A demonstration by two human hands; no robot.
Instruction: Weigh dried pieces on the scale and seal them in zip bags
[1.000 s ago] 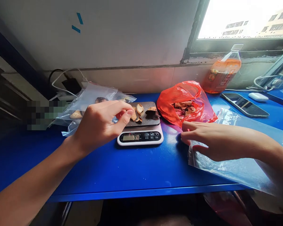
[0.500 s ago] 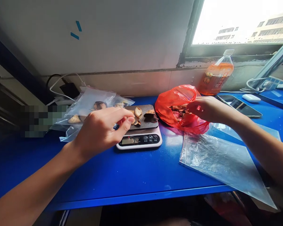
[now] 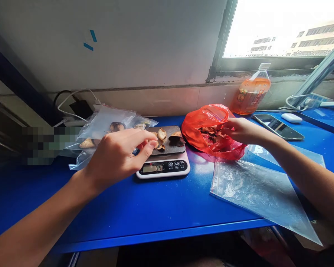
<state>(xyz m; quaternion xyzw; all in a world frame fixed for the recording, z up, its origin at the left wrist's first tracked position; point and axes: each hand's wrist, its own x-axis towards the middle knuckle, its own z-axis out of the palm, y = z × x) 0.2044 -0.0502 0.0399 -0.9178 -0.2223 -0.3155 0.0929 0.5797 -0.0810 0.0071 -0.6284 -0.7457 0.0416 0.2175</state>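
Observation:
Over the left edge of the kitchen scale (image 3: 163, 170), my left hand (image 3: 125, 148) is closed, thumb and forefinger pinched together. Whatever it may hold cannot be made out. Several dried brown slices (image 3: 161, 134) lie on the scale's dark plate, and the display appears to read 3.4. To the right, a red plastic bag (image 3: 195, 128) lies with its mouth toward me, full of dried pieces (image 3: 210, 134). My right hand (image 3: 241, 129) reaches into this opening with curled fingers touching the pieces. Its fingertips are partly hidden, so their hold is unclear.
Zip bags with dried pieces (image 3: 100, 120) lie left of the scale. A flat clear zip bag (image 3: 256, 193) hangs over the table's front edge at right. Behind are a drink bottle (image 3: 252, 94), a phone (image 3: 278, 127), an earbud case (image 3: 291, 118) and white cables (image 3: 69, 111).
My right hand has shifted slightly at the bag's mouth, and more of the dried pieces show. My left hand stays pinched over the scale. The view has moved slightly.

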